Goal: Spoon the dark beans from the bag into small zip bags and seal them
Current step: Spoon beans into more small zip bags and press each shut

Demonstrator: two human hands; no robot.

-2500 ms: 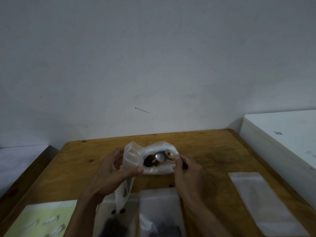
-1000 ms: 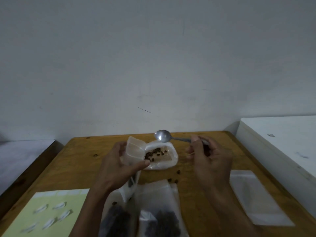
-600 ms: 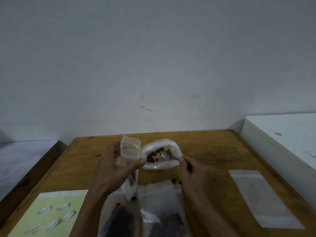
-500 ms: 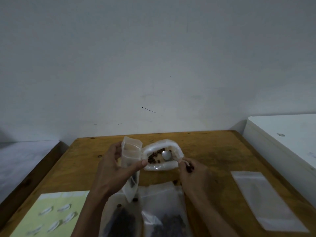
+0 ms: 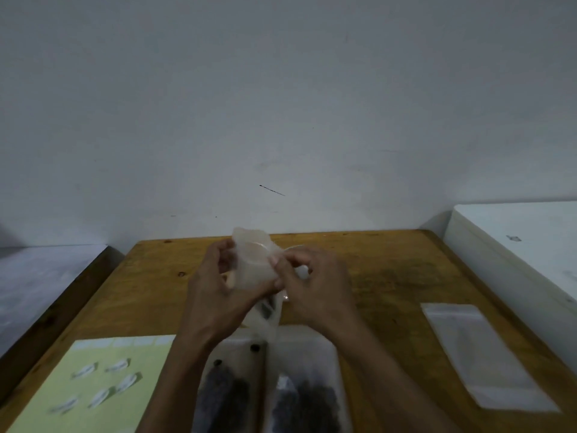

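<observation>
Both hands meet over the middle of the wooden table (image 5: 393,276). My left hand (image 5: 215,295) grips the left side of a small clear zip bag (image 5: 254,264), held upright with a few dark beans low inside it. My right hand (image 5: 315,285) pinches the same bag's right edge. A white sliver of the bean bag (image 5: 302,271) shows behind my right fingers; the rest is hidden. The spoon is out of sight. Two zip bags with dark beans (image 5: 224,392) (image 5: 304,398) lie side by side at the near edge.
A flat pile of empty clear zip bags (image 5: 480,354) lies at the right. A pale green sheet with white labels (image 5: 93,385) sits at the near left. A white box (image 5: 524,245) borders the table's right side. Two loose beans (image 5: 255,347) rest on the filled bags.
My right hand left the bean bag, where it held the spoon, and came to the small zip bag. The left hand raised that bag in front of the bean bag.
</observation>
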